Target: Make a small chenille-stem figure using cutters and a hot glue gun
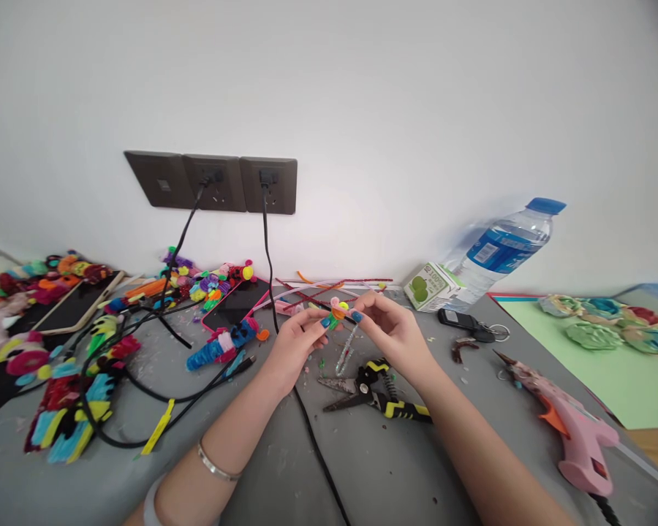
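My left hand (301,343) pinches a small pipe-cleaner figure (337,310) in green, orange, yellow and pink between thumb and fingers. Close beside it, my right hand (392,332) has its thumb and fingertips closed at the upper end of a silvery tinsel pipe cleaner (346,351), which dangles in a narrow loop. Whether the loop is joined to the figure is hidden by the fingertips. Below the hands, wire cutters (370,391) with black and yellow handles lie with their jaws apart.
Finished pipe-cleaner figures (77,402) and a phone (235,303) crowd the left. Black cables (318,438) cross the grey table. At right are a juice box (430,286), tilted water bottle (507,248), car key (466,324), pink glue gun (570,431) and green paper (608,387).
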The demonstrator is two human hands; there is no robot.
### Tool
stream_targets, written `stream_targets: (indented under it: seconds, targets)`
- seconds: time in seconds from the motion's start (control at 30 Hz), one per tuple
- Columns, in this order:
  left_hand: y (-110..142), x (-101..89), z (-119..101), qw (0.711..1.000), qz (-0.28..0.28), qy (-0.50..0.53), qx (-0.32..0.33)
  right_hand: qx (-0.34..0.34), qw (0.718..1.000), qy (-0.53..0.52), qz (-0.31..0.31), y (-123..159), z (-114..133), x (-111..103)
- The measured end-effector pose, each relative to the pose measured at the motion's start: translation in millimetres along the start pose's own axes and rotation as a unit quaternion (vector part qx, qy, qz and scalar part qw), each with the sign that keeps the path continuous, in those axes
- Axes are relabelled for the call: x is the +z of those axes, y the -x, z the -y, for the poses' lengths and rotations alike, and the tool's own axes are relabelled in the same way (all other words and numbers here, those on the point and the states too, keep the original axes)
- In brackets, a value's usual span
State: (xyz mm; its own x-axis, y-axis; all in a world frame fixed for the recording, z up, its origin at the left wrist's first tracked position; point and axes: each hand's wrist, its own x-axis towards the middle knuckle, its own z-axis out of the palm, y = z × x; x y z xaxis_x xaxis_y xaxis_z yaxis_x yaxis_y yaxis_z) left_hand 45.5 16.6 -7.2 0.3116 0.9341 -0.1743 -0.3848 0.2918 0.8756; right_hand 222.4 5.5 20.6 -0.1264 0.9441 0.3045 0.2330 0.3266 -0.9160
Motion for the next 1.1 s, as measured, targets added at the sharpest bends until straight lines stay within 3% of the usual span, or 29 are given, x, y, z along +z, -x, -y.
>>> stream_targets:
  seconds: [0.7, 0.87, 1.1]
  targets:
    - [0.9, 1.8, -2.3, 1.000, 0.002, 0.023, -0.019, -0.001, 0.999, -0.052, 0.012, -0.2, 2.0, 0.7]
    - [1.8, 2.6, -2.9, 0.999, 0.004, 0.024, -0.023, -0.010, 0.998, -0.069, -0.009, -1.0, 1.4, 2.2]
    - [2.7, 3.0, -2.4, 1.000, -0.001, -0.002, -0.001, 0.005, 0.999, -0.033, -0.015, -1.6, 3.2, 1.0]
